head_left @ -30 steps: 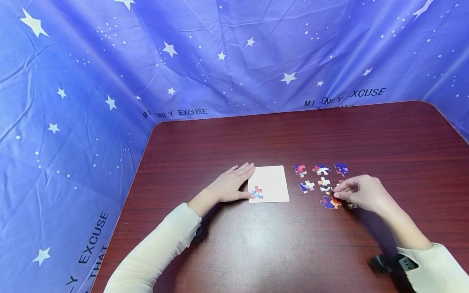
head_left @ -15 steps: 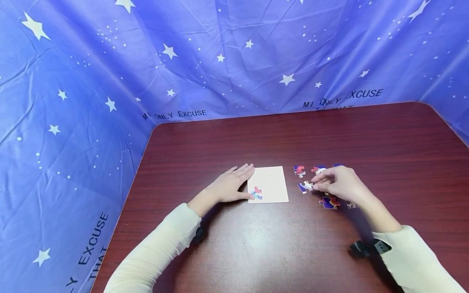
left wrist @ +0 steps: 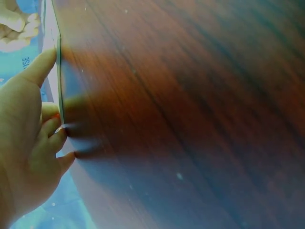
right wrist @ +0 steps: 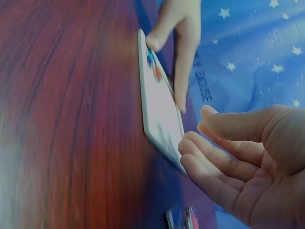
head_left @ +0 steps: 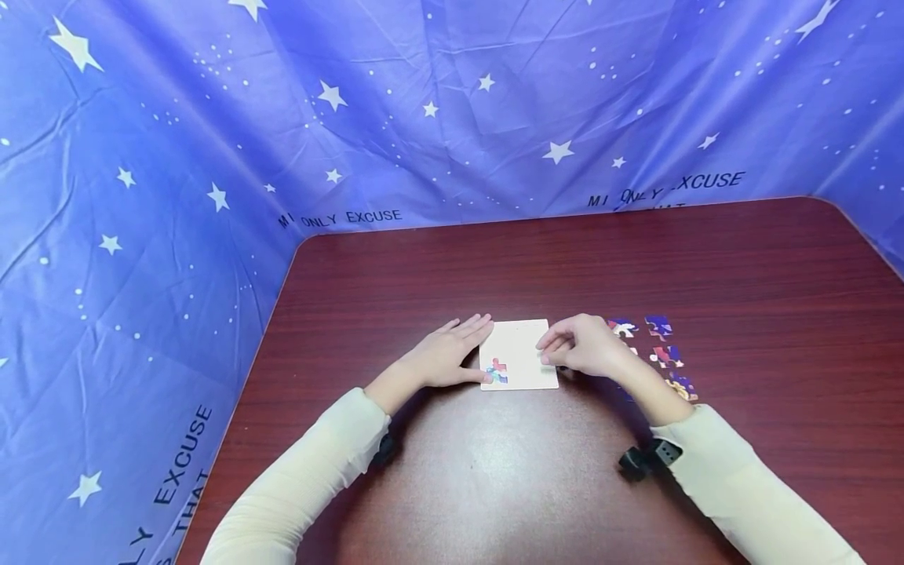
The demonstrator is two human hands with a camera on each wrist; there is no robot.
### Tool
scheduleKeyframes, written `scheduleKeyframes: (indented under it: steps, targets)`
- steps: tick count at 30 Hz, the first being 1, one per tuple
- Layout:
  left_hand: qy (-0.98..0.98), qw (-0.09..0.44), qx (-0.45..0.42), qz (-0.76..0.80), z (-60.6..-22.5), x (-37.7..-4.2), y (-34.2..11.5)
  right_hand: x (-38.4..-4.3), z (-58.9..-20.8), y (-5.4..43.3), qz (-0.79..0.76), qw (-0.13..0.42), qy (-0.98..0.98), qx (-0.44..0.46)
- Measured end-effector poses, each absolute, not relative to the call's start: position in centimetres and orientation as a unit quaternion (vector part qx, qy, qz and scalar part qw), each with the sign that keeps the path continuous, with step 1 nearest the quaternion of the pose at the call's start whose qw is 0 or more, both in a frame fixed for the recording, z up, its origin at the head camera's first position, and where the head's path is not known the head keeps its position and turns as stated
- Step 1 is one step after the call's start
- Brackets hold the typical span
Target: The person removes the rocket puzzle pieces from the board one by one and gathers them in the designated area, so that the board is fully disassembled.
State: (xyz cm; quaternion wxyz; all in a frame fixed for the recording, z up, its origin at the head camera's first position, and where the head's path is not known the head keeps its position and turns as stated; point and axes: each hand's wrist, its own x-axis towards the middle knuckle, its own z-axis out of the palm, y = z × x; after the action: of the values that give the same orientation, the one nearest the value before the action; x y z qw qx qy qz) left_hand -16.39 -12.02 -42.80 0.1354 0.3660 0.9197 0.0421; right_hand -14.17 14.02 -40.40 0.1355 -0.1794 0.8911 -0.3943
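Note:
My left hand [head_left: 445, 357] rests along the left side of a square white puzzle board [head_left: 523, 353], its thumb on the near left corner. Beside that thumb, a red and light-blue puzzle piece [head_left: 497, 370] lies on the board. My right hand [head_left: 582, 345] hovers at the board's right edge. In the right wrist view, the fingers [right wrist: 209, 174] are loosely curled, with nothing visible between thumb and fingertips. Loose puzzle pieces [head_left: 657, 326] lie on the table to the right; my right hand and forearm hide some of them.
The reddish-brown wooden table [head_left: 452, 455] carries everything. A blue curtain with white stars [head_left: 424, 118] hangs behind and at both sides. A small black device [head_left: 650, 459] is at the right sleeve cuff.
My right hand has moved left from the loose puzzle pieces to the board's right edge, uncovering pieces farther right. My left hand and the board have stayed put.

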Motion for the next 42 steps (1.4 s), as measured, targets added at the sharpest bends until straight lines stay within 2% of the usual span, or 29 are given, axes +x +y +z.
scheduleKeyframes:
  steps: [9,18,42]
  targets:
    - [0.920,0.137,0.365,0.044,-42.7,-16.5,-12.0,-14.3,-41.0,10.7,-0.396,0.158,0.880,-0.208]
    - [0.918,0.144,0.365,0.061,-42.5,-16.3,-12.1,-13.9,-41.9,9.3,-0.380,0.176,0.879,-0.226]
    - [0.921,0.138,0.361,0.048,-42.5,-16.1,-12.0,-13.5,-42.5,8.8,-0.402,0.143,0.878,-0.218]
